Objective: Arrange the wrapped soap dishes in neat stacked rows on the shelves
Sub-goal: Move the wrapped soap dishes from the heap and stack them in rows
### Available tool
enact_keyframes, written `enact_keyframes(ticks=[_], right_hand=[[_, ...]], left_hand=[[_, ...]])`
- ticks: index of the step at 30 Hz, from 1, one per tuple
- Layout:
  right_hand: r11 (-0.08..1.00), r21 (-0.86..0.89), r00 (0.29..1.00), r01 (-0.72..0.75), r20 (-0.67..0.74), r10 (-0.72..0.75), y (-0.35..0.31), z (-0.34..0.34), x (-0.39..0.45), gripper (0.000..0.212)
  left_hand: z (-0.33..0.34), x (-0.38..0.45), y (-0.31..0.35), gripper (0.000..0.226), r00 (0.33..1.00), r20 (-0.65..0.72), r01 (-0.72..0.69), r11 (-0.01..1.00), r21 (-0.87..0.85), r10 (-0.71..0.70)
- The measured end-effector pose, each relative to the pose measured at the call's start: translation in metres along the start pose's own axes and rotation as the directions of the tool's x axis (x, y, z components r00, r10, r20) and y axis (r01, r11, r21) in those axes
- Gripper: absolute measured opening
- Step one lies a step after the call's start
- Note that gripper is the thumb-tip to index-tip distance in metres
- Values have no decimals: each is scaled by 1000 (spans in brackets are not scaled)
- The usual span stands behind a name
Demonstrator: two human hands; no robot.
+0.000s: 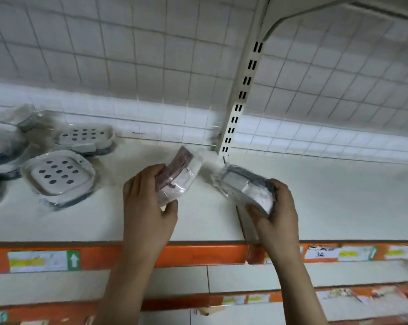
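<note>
Soap dishes looked light, stiff and slick in their wrap. Left hand point(149, 207) gripped the purple dish point(177, 177), right hand point(274, 214) the grey dish point(245, 186), above the shelf point(339, 202); others lay at 9 o'clock point(60, 177). Edge grips seemed safest.

Soap dishes point(60, 177) — about six

Head view, close above the shelf point(315, 207), facing the back grid point(151, 55).
</note>
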State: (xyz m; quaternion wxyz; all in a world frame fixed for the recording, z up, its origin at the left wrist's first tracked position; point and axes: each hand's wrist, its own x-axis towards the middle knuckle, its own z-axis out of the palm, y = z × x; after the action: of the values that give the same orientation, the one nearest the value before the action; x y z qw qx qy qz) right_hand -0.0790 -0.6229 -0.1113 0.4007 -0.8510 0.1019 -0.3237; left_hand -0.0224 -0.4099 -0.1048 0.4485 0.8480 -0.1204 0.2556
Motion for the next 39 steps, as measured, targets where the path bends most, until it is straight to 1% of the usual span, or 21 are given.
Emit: enact_keyframes(ticks=[3,6,10,13,17,19,22,24,27,30,33,35,37,39], right_hand=[[998,-55,998,-13,-55,10,11,-25,-12,51],[996,-86,998,-11,-69,5,26,-40,-18,53],[984,-110,990,139,-25,-142,48,-60,-14,56],[958,-133,967,253,44,-249,73,-89,-1,65],[930,-160,944,331,79,-322,118,-159,18,68],[927,-185,945,327,59,-322,143,-203,25,68],[936,-236,962,261,-24,-274,181,-265,31,68],[939,-262,966,221,-74,-248,200,-299,32,65],[944,-278,963,178,-147,-225,218,-330,31,61],[954,-269,960,135,-202,-193,229,-341,29,59],[949,-282,964,144,-177,-198,234,-342,31,59],[933,-318,963,170,-146,-225,233,-345,36,59],[918,-349,965,188,-111,-239,232,-350,40,65],[907,-371,964,201,-90,-250,233,-358,45,72]], left_hand=[[13,-9,12,62,998,34,-47,999,10,47],[26,-17,25,64,995,50,-94,994,51,91],[49,-25,51,63,991,29,-136,986,94,134],[78,-35,81,55,983,-21,-179,975,131,183],[134,-63,142,57,990,-71,-114,989,98,121],[170,-78,177,56,993,-44,-108,993,53,111],[219,-100,230,53,998,34,-56,998,-13,56],[241,-114,257,55,998,66,-22,999,-28,24],[257,-125,274,56,993,113,-46,999,21,43],[258,-125,278,51,988,140,-66,997,34,61],[259,-121,281,52,989,129,-82,996,33,78],[263,-116,282,51,984,145,-109,994,18,106],[269,-113,282,45,976,174,-135,991,23,129],[277,-113,285,46,976,176,-138,990,34,130]])
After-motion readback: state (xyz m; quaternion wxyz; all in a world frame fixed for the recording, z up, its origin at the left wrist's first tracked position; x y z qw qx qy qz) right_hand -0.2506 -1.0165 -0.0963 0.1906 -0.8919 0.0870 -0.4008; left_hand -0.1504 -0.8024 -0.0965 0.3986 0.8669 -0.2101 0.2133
